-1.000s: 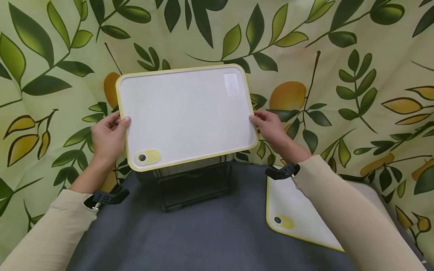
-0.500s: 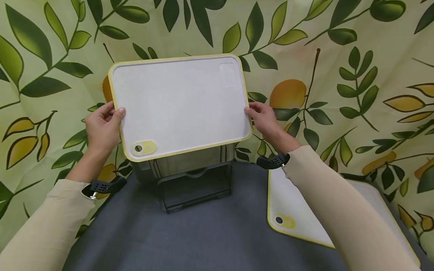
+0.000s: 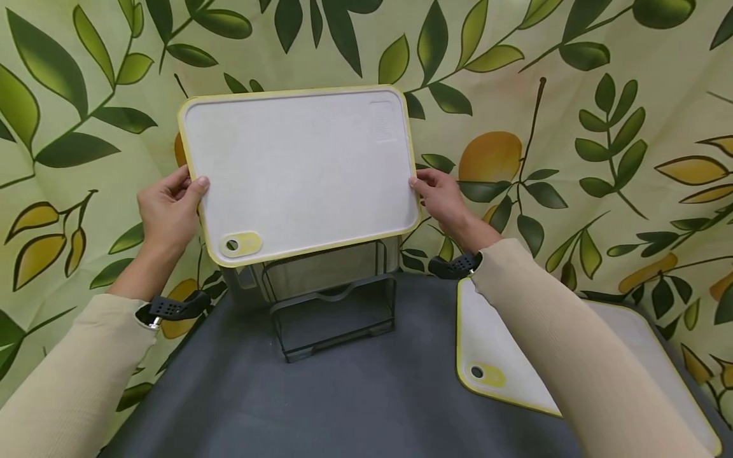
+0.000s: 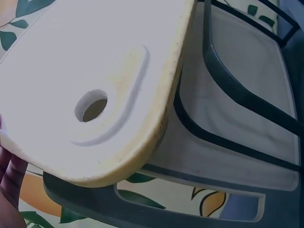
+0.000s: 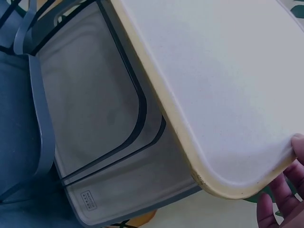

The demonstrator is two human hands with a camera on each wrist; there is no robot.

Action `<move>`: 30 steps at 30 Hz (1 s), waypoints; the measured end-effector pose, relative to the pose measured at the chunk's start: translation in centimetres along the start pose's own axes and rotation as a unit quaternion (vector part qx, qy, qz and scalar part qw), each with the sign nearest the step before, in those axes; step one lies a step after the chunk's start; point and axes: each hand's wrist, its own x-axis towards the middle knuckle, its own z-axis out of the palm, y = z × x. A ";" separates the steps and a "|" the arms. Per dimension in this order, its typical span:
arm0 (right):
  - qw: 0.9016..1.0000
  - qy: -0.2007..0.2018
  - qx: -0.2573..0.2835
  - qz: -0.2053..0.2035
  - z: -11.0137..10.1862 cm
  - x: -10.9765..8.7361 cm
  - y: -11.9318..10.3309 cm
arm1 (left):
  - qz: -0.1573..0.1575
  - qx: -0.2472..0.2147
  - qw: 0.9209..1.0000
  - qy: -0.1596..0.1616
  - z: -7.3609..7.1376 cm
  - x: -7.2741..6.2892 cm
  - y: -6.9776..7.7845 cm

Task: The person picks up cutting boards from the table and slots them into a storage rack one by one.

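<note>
Both hands hold up a white cutting board (image 3: 303,172) with a yellow rim and a small oval hole in its lower left corner. My left hand (image 3: 168,210) pinches the left edge, thumb on the front face. On the right edge, my right hand (image 3: 449,200) grips with its thumb in front and fingers behind. Just below and behind the board stands a dark rack (image 3: 332,296) with thin wire dividers. A grey board (image 5: 95,109) with a small printed mark is upright among those wires, partly covered by the held board. The held board's back is hidden.
Another white board (image 3: 492,337) with a yellow rim lies on the dark grey tabletop (image 3: 343,407) at the right, partly under my right sleeve (image 3: 550,331). Behind everything hangs a leaf-patterned cloth (image 3: 572,63).
The held cutting board has risen and shifted a little to the left with both hands. More of the rack and the grey board shows beneath it. The board on the table stays put.
</note>
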 end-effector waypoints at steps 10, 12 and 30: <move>1.000 0.008 0.004 0.013 0.5 0.8 0.5 | -0.027 -0.070 0.997 0.004 0.2 0.3 0.0; 1.000 0.007 0.005 0.009 0.6 0.9 0.5 | -0.028 -0.074 0.997 0.006 0.1 0.3 0.0; 1.000 0.006 -0.003 -0.001 1.9 1.3 1.2 | -0.038 -0.122 0.992 0.013 -0.4 -0.2 -1.4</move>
